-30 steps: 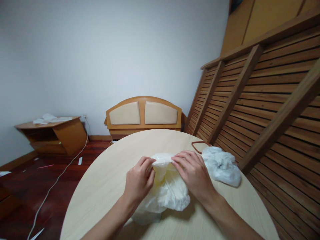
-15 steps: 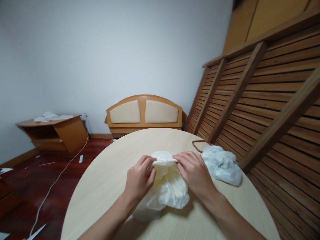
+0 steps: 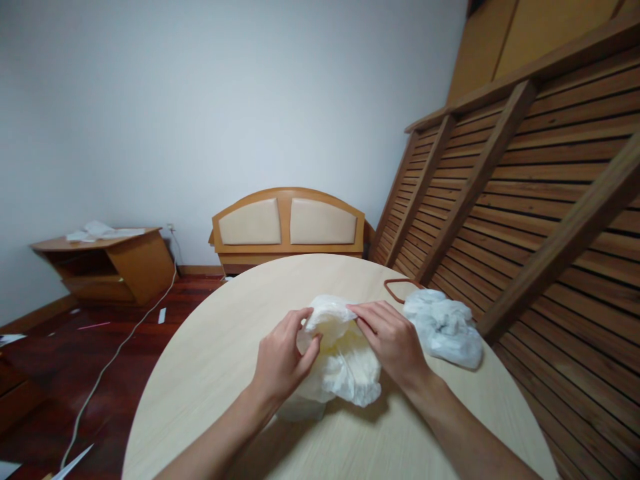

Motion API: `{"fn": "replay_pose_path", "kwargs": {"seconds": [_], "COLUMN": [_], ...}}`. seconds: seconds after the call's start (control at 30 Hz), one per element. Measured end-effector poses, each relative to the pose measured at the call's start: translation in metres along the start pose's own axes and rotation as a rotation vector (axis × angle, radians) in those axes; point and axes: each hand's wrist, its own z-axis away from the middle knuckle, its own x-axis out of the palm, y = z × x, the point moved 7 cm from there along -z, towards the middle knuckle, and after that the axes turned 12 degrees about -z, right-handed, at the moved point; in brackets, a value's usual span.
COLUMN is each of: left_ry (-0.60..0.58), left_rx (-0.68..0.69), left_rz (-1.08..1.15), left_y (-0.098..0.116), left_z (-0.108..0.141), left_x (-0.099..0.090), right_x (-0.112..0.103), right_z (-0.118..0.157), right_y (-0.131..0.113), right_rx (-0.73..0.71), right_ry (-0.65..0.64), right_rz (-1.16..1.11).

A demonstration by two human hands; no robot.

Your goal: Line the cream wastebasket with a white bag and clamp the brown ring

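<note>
A crumpled white plastic bag (image 3: 350,377) with something yellowish showing inside stands on the round pale table (image 3: 200,373), its mouth facing me. My left hand (image 3: 286,352) is at the left side of the bag's mouth, thumb and fingers apart around the rim, touching it. On the right, my right hand (image 3: 395,340) pinches the upper right edge of the rim between thumb and fingers. What exactly lies in the bag is hard to make out.
A second white bag (image 3: 444,328) lies at the table's right edge beside a reddish-brown loop (image 3: 400,282). Slatted wooden panels (image 3: 500,220) lean on the right. Beyond are a headboard (image 3: 287,248) and a low cabinet (image 3: 137,263) with papers. A cable (image 3: 107,365) crosses the floor.
My left thumb and fingers have spread apart on the rim, which was pinched and stretched between both hands before. The rim now looks looser and rounder, and the bag has shifted slightly right.
</note>
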Motion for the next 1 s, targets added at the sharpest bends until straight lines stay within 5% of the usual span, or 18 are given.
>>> {"fn": "replay_pose_path", "kwargs": {"seconds": [0.2,0.67,1.0], "left_ry": [-0.105,-0.082,0.005], "left_rx": [-0.044,-0.029,-0.027], "left_rz": [0.027,0.059,0.114], "left_y": [-0.006,-0.011,-0.011], "left_z": [0.002,0.002,0.0], "left_x": [0.015,0.022,0.011], "right_x": [0.0,0.001,0.01], "right_z": [0.001,0.003,0.003], "right_y": [0.012,0.023,-0.008], "right_rx": [0.045,0.08,-0.03], "right_ry": [0.04,0.095,-0.008], "right_rz": [-0.012,-0.043,-0.026]}}
